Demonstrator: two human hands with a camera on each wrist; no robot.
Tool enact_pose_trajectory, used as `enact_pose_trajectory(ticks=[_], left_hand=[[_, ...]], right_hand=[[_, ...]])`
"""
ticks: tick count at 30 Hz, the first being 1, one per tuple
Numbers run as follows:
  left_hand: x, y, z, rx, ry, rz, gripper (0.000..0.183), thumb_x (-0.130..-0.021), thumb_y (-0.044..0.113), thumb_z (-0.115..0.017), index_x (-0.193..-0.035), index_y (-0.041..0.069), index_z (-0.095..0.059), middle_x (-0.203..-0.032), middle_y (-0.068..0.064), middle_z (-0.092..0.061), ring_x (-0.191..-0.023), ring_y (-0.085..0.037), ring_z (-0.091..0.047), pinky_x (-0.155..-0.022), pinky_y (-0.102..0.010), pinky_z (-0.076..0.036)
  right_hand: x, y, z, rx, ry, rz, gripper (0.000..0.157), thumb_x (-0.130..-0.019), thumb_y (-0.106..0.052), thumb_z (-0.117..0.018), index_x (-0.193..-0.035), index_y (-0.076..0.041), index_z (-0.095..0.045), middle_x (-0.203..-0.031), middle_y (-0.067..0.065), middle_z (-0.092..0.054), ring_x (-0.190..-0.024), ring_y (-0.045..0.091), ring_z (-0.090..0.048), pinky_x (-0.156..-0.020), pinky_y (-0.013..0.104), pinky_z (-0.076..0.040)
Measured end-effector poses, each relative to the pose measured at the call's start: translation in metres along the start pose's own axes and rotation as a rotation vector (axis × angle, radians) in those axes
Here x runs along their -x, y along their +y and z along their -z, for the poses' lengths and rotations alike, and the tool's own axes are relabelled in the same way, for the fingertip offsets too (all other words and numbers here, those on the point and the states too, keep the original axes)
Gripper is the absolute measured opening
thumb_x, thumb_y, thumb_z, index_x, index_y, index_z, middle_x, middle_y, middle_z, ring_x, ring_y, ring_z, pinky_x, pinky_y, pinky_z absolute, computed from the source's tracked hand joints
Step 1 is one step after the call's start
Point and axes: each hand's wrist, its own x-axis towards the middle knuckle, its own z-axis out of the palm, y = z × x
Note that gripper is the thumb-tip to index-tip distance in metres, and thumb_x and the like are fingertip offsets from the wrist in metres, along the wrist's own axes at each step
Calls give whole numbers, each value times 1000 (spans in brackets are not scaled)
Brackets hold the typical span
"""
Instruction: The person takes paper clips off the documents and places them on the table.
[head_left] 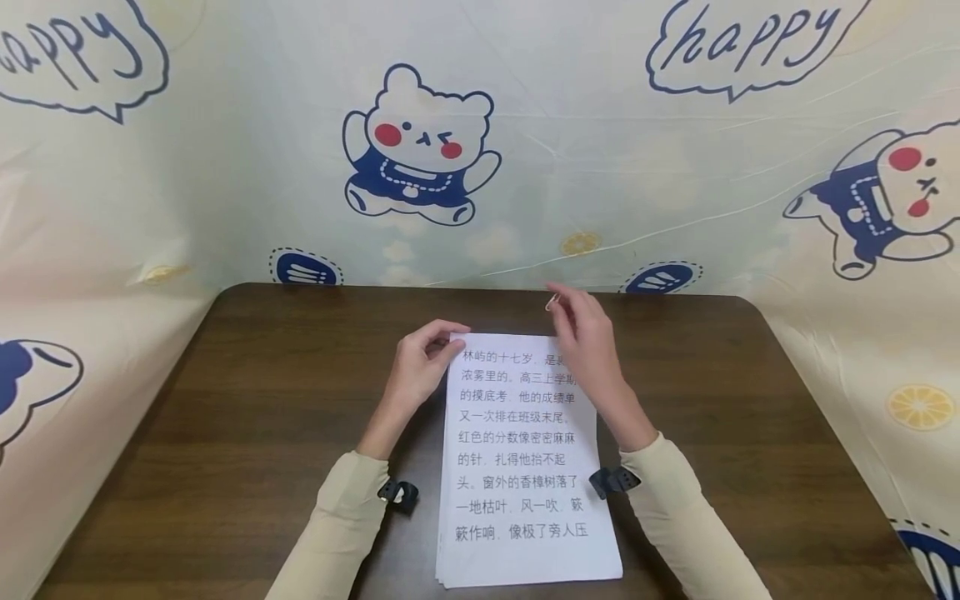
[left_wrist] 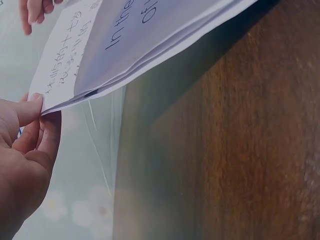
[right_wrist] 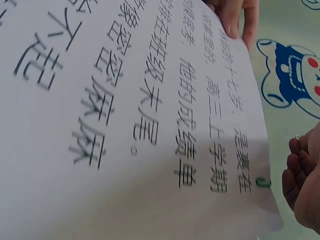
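Several printed paper sheets (head_left: 517,467) form a stack, with large Chinese text on the top one. At the stack's top left corner, my left hand (head_left: 420,362) pinches the sheets between thumb and fingers; the left wrist view shows this grip, with the sheet edges slightly apart. Above the top right corner, my right hand (head_left: 592,342) pinches a small pale paper clip (head_left: 552,302), apart from the paper. A green paper clip (right_wrist: 262,182) sits on the top edge of the sheets in the right wrist view, near the right hand.
The stack is over a dark brown wooden table (head_left: 300,417). Behind the table's far edge hangs a pale cloth (head_left: 562,167) printed with cartoon bears. Each wrist wears a black strap, the left one (head_left: 399,495) beside the paper's edge.
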Motion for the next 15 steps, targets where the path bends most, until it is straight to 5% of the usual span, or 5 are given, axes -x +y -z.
enact_pose_trajectory(ticks=[8, 15], left_hand=[[1, -3, 2, -20, 11, 11, 19, -95, 11, -69, -113, 12, -73, -108, -13, -71, -95, -23, -63, -86, -31, -56], [0, -4, 3, -30, 21, 26, 20, -94, 10, -70, -113, 13, -74, -105, -13, -71, -92, -22, -62, -82, -23, -55]], right_hand=[[8, 18, 19, -5, 54, -47, 33, -101, -11, -58, -133, -5, -60, -101, 13, -67, -88, 21, -57, -75, 12, -41], [18, 35, 32, -1, 89, -99, 31, -101, -11, -59, -130, -2, -57, -102, 14, -66, -86, 19, -56, -71, 6, -38]])
